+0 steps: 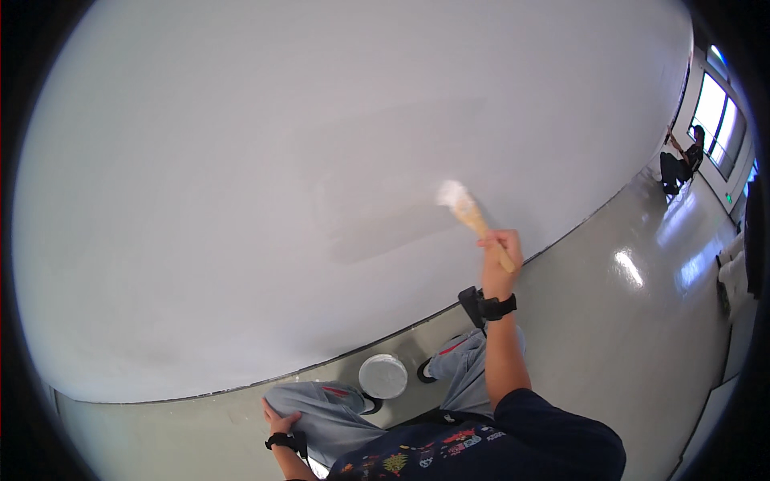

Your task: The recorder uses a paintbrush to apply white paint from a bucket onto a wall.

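Note:
My right hand grips a paintbrush by its pale wooden handle. White bristles at the brush's upper end are against or very near the wall; which of the two I cannot tell. A darker, damp-looking patch spreads over the wall to the left of the brush. Resting on the side of my left knee, my left hand is open and holds nothing. Between my feet a round white bucket stands on the floor, with whitish stuff inside.
The smooth grey floor meets the wall along a dark, curving edge. Far off to the right, another person crouches by the wall near a bright window. A black device is strapped at my right wrist.

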`<action>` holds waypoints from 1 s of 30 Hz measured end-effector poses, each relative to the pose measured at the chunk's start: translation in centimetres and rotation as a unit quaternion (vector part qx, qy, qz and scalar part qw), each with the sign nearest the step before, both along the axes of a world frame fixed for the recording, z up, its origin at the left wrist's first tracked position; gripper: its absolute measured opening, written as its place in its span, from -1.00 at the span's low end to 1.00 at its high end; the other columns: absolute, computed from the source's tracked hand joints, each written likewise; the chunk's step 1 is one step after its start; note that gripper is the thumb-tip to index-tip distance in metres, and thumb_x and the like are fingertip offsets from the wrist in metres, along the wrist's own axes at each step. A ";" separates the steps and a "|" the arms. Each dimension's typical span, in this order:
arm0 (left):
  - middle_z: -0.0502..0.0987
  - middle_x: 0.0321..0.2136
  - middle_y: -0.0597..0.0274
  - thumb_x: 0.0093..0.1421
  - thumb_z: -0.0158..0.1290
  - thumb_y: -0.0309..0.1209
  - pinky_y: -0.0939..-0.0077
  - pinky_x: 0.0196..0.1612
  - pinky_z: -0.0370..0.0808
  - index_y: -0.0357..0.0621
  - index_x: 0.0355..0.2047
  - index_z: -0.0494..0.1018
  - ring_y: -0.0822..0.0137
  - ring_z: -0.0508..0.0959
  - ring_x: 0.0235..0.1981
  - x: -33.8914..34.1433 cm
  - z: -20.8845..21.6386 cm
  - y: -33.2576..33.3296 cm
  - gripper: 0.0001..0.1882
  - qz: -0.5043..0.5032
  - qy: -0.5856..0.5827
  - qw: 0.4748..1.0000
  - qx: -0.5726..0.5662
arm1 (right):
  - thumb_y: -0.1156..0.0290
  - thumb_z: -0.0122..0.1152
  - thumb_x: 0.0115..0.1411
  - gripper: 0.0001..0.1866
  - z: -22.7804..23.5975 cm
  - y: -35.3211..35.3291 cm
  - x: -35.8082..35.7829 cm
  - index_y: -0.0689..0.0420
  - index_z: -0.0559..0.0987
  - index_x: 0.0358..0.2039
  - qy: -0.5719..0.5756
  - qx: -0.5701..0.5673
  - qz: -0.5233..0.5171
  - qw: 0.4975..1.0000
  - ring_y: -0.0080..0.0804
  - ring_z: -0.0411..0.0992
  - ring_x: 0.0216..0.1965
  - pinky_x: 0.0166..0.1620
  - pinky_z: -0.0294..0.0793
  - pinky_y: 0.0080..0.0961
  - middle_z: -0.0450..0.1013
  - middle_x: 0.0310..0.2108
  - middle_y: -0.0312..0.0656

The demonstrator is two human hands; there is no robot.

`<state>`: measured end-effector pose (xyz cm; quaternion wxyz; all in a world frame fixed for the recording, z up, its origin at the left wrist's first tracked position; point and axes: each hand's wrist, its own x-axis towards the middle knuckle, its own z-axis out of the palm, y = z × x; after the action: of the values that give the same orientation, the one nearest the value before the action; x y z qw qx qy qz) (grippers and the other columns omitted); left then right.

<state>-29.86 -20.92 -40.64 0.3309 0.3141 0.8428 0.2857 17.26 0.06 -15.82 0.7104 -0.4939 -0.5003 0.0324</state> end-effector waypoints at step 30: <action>-0.23 0.10 -0.01 -0.55 0.32 -0.42 0.31 0.09 0.03 0.08 0.12 -0.40 0.09 -0.05 0.10 -0.8 0.0 0.6 0.32 -0.006 -0.010 0.999 -0.033 | 0.59 -0.02 -0.08 -0.98 -0.1 -0.7 2.4 0.21 0.38 -0.60 0.036 -0.048 0.081 0.995 -0.55 0.32 -0.52 -0.43 0.30 -0.63 0.36 -0.59 -0.26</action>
<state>-30.67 -20.29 -40.63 0.3516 0.3056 0.8461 0.2592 19.65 -0.64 -15.91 0.6985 -0.4840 -0.5103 0.1319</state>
